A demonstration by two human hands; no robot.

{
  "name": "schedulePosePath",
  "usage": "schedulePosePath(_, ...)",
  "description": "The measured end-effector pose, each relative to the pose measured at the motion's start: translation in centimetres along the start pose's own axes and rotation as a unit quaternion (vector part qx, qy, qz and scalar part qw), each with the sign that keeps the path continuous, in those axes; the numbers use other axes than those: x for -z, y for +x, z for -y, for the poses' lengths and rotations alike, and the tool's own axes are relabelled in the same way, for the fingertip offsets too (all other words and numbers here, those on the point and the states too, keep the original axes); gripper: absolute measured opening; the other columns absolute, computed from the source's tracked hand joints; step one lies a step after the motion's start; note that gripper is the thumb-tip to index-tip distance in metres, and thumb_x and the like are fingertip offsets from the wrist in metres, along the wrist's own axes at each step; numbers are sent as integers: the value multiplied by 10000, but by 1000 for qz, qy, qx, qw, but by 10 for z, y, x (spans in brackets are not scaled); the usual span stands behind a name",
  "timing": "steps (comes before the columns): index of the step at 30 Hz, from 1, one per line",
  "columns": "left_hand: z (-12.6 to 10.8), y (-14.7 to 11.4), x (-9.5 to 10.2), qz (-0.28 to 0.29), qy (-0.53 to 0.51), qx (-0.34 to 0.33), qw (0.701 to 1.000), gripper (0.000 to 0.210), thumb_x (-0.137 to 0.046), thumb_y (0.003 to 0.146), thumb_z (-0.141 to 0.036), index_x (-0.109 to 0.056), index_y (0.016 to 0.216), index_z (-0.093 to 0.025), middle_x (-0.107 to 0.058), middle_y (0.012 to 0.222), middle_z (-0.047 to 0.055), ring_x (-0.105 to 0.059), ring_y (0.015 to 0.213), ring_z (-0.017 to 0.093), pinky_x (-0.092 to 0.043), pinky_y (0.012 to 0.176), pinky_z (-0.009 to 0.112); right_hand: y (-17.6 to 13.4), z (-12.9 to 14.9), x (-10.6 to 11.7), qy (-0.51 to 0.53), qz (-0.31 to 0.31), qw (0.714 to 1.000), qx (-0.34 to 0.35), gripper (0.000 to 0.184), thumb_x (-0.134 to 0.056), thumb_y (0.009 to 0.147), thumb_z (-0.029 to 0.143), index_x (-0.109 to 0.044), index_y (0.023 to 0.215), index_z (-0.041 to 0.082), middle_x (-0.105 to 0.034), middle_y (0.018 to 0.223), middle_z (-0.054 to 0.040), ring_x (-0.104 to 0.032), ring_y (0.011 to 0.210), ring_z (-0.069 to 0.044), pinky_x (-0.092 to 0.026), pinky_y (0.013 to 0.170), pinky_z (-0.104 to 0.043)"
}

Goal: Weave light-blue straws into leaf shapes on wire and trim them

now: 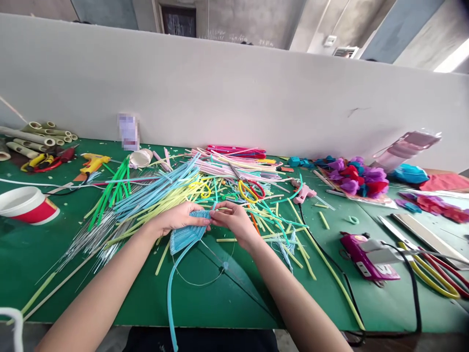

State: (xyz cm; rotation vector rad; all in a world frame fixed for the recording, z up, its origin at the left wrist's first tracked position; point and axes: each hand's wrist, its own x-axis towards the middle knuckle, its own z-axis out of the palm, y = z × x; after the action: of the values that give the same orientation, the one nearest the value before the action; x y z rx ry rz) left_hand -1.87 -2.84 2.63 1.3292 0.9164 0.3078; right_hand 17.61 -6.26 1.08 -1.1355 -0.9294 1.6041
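Low over the front middle of the table, my left hand (pixel 178 217) is closed around a blue ribbed piece (pixel 186 238) that looks built up from rows of soft strand on thin wire. A long blue strand (pixel 170 288) trails from it past the table's front edge. At the piece's right edge, the fingers of my right hand (pixel 234 221) pinch together on a blue strand; its end between the fingertips is partly hidden. A thin wire loop (pixel 205 283) hangs below the piece. Just beyond my hands lie bundled blue strands (pixel 161 188) and yellow-green strands (pixel 172 193).
Scissors (pixel 251 190) lie on the pile, with a pink glue gun (pixel 304 191) to their right. A purple power strip (pixel 366 259) and large scissors (pixel 428 269) are at right. A paper cup (pixel 31 205), yellow glue gun (pixel 93 164) and bamboo tubes (pixel 40 134) stand left.
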Motion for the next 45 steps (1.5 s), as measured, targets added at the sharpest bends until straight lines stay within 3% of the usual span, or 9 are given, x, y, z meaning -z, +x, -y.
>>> schedulePosePath(4,2,1,-2,-3,-12,26,1000,453,-824,696,-464,-715,1028,-175,-782,893,84,-732,762,215,-561,644,265,-2,2,0,-3,-9,1000,-4,367,-893,563,362,-673,782,166,-702,695,0,-683,658,-120,-599,727,-259)
schedulePosePath(9,4,4,-2,-17,-12,3,1000,495,-833,687,-453,-710,1092,-197,-779,906,63,-728,789,210,-558,653,254,-1,3,4,13,4,1000,-11,368,-901,548,351,-701,795,164,-728,742,-17,-696,687,-124,-598,760,-262)
schedulePosePath(19,5,3,0,-45,26,5,999,483,-828,675,-486,-698,1023,-177,-751,866,47,-686,711,179,-514,598,243,-1,4,6,-12,39,999,7,321,-875,586,366,-764,798,152,-752,844,-46,-706,773,-152,-572,856,-309)
schedulePosePath(23,5,3,-1,-49,40,8,998,439,-822,672,-503,-671,916,-171,-732,774,29,-655,629,166,-476,535,235,-3,8,4,-30,41,999,-2,336,-826,653,435,-783,801,137,-747,804,-55,-696,789,-162,-569,848,-300)
schedulePosePath(26,4,2,-3,-45,49,-5,998,429,-811,686,-500,-677,936,-178,-732,797,30,-665,670,185,-482,563,250,-3,8,4,-23,28,999,-21,366,-850,617,458,-778,766,131,-732,754,-40,-682,735,-138,-570,819,-273)
schedulePosePath(32,-3,-2,-8,-66,95,-53,992,434,-810,672,-488,-697,934,-161,-717,871,32,-655,797,210,-467,627,253,-3,6,3,22,0,998,-61,354,-925,498,329,-736,720,128,-722,744,-21,-685,688,-119,-581,759,-244)
schedulePosePath(39,-6,-3,-9,-89,140,-75,983,396,-815,658,-475,-670,842,-155,-642,778,0,-595,714,177,-418,585,238,-4,3,3,18,-6,997,-71,323,-869,601,218,-713,876,148,-728,737,-24,-705,664,-127,-589,681,-229)
schedulePosePath(45,-7,-7,-1,-18,90,-55,994,518,-844,639,-436,-639,1048,-193,-669,893,12,-639,781,193,-479,635,256,-3,3,2,38,-26,998,-39,338,-881,596,211,-716,883,147,-723,733,-21,-689,643,-120,-592,701,-242)
